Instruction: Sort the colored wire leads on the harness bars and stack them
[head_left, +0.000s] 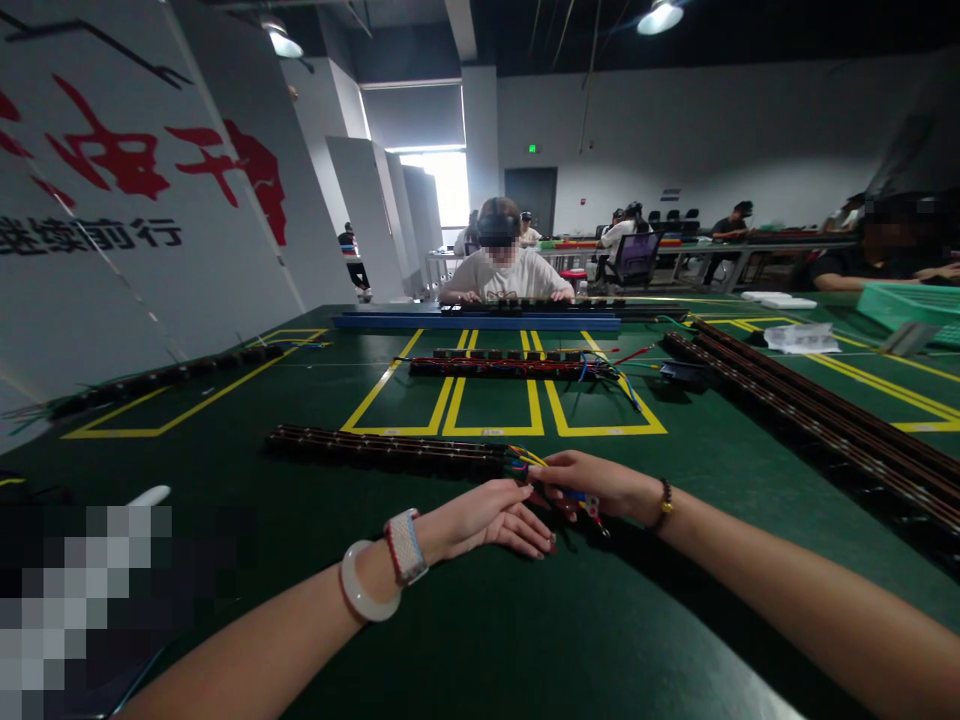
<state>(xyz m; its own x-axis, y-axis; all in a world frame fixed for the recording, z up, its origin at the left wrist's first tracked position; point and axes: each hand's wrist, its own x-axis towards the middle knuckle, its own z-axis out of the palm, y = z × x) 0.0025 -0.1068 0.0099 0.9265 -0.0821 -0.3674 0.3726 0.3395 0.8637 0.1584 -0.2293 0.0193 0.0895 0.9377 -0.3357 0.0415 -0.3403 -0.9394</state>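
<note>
A long black strip with brown wires [390, 447] lies crosswise on the green table [480, 640]. Coloured wires [531, 457], yellow, blue and red among them, come out of its right end. My right hand [592, 482] has its fingers closed round this wire bundle, and metal ring terminals [594, 508] stick out below the palm. Just left of it, my left hand [501, 520] is turned partly sideways with its fingers stretched out, its thumb close to the wires. A white bangle and a beaded band circle the left wrist.
Behind lies another wired strip [510, 367] across yellow tape outlines. Long brown-wired strips [810, 430] run along the right; another strip [180, 372] is at left. A green basket [907, 308] stands back right. A person [502, 265] sits opposite, behind blue rails [472, 322].
</note>
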